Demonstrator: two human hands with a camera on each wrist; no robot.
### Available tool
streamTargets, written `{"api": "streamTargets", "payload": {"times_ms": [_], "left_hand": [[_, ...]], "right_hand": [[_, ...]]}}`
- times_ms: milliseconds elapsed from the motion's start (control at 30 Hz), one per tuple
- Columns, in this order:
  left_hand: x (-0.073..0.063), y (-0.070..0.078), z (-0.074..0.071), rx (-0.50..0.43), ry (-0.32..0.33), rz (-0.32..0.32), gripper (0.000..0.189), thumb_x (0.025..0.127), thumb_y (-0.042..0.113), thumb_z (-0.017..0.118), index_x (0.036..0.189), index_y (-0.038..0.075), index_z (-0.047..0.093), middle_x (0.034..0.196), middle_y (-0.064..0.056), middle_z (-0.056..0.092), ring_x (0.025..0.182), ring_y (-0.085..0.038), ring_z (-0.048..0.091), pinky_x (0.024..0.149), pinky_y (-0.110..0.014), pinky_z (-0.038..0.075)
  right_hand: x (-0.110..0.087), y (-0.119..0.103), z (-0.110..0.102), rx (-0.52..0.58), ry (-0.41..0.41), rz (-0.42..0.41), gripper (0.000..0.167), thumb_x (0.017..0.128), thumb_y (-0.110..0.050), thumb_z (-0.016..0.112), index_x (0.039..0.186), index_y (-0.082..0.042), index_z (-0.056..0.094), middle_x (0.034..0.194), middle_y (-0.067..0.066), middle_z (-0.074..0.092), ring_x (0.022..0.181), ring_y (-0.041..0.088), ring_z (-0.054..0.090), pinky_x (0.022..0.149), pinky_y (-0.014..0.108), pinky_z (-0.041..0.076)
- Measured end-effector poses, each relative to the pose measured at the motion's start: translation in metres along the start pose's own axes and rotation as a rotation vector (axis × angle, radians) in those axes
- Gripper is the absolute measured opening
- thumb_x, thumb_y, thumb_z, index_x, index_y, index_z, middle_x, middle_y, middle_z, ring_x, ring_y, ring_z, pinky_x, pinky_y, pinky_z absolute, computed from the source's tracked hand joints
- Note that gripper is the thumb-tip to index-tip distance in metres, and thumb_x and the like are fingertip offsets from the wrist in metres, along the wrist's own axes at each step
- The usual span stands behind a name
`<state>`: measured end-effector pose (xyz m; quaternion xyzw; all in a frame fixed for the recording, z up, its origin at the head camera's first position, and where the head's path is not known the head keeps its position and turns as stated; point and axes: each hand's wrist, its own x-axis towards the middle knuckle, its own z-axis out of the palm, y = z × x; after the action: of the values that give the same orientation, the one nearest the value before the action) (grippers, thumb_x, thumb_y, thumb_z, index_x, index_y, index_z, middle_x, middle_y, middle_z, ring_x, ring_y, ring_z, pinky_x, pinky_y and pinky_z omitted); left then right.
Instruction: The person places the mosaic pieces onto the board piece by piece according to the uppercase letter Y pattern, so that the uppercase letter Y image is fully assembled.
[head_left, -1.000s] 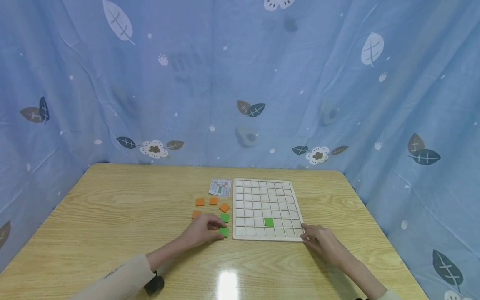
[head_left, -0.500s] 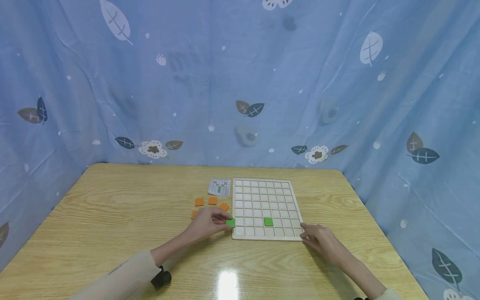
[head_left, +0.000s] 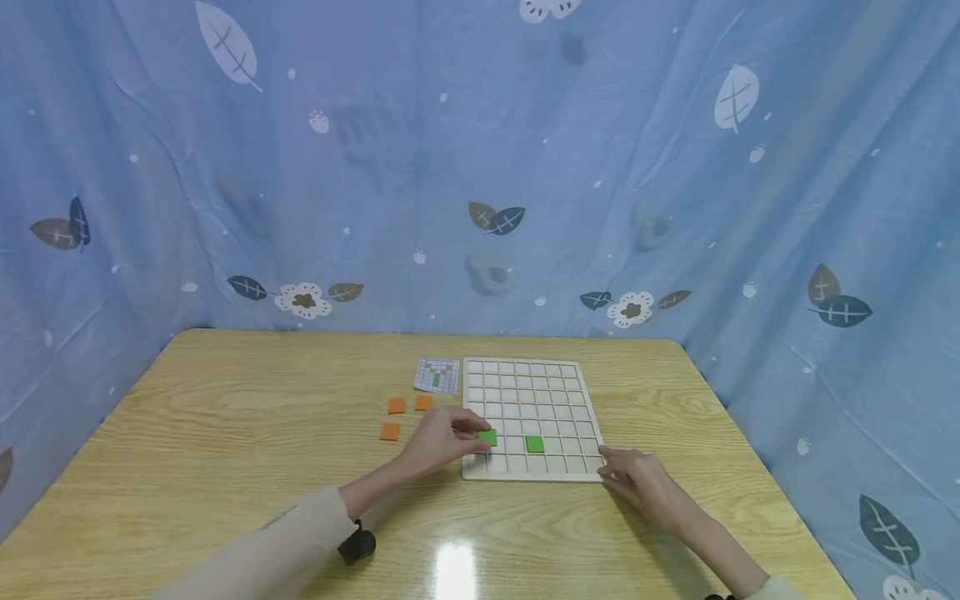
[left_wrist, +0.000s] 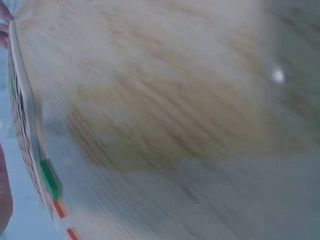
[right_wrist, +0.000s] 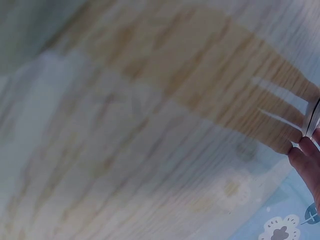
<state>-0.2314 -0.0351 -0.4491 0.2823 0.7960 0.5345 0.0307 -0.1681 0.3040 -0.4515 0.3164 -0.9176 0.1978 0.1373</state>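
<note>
My left hand [head_left: 444, 439] pinches a green square tile [head_left: 488, 437] between thumb and fingers, over the left columns of the white grid board [head_left: 525, 477]. Another green tile [head_left: 535, 444] sits in a cell near the board's front. At the front right corner, my right hand [head_left: 645, 485] holds the board's edge; its fingers [right_wrist: 306, 165] meet that rim in the right wrist view. The left wrist view catches only part of the left hand [left_wrist: 4, 197], with a further green tile [left_wrist: 50, 180] on the table beside the board.
Orange tiles lie left of the board: one front [head_left: 389, 432], one behind it [head_left: 396, 406] and one nearer the board [head_left: 423, 403]. A printed pattern card [head_left: 437, 376] rests by the board's back left corner. The wooden table [head_left: 247, 417] meets a blue patterned curtain [head_left: 405, 167].
My left hand has picked up a green tile from the table and carried it right, over the board's left side. The right hand stays at the board's corner.
</note>
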Motion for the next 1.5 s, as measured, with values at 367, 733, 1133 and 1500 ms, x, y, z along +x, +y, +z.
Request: {"api": "streamTargets", "payload": {"times_ms": [367,733,1133,1500], "left_hand": [[0.022,0.008,0.019,0.031,-0.009,0.024,0.016,0.082,0.011,0.077,0.097,0.007,0.074,0.102,-0.007,0.069,0.083,-0.015,0.067,0.071,-0.022,0.054],[0.045,0.011,0.043,0.001,0.028,-0.009,0.017,0.081,0.009,0.077,0.095,0.002,0.074,0.093,-0.009,0.07,0.079,-0.014,0.065,0.07,-0.021,0.053],[0.056,0.008,0.058,0.028,0.088,-0.068,0.015,0.079,0.003,0.077,0.093,-0.002,0.074,0.094,-0.014,0.07,0.079,-0.02,0.065,0.068,-0.021,0.052],[0.056,0.003,0.065,0.12,0.1,-0.051,0.014,0.079,0.0,0.076,0.093,-0.003,0.073,0.089,-0.012,0.068,0.082,-0.022,0.06,0.07,-0.024,0.048]], "right_hand": [[0.0,0.0,0.0,0.003,-0.01,0.017,0.015,0.072,0.008,0.077,0.081,-0.004,0.073,0.104,0.027,0.067,0.085,0.036,0.068,0.067,0.035,0.058],[0.001,-0.001,-0.001,0.017,-0.031,0.036,0.013,0.074,0.006,0.076,0.082,-0.004,0.073,0.107,0.027,0.066,0.085,0.035,0.068,0.065,0.033,0.058],[0.0,-0.001,-0.001,0.026,-0.017,0.025,0.014,0.073,0.008,0.076,0.081,-0.004,0.072,0.105,0.028,0.066,0.079,0.033,0.069,0.062,0.029,0.057],[0.0,0.001,0.0,0.0,0.026,-0.033,0.017,0.07,0.008,0.078,0.081,-0.004,0.072,0.102,0.026,0.067,0.079,0.033,0.069,0.064,0.032,0.058]]}}
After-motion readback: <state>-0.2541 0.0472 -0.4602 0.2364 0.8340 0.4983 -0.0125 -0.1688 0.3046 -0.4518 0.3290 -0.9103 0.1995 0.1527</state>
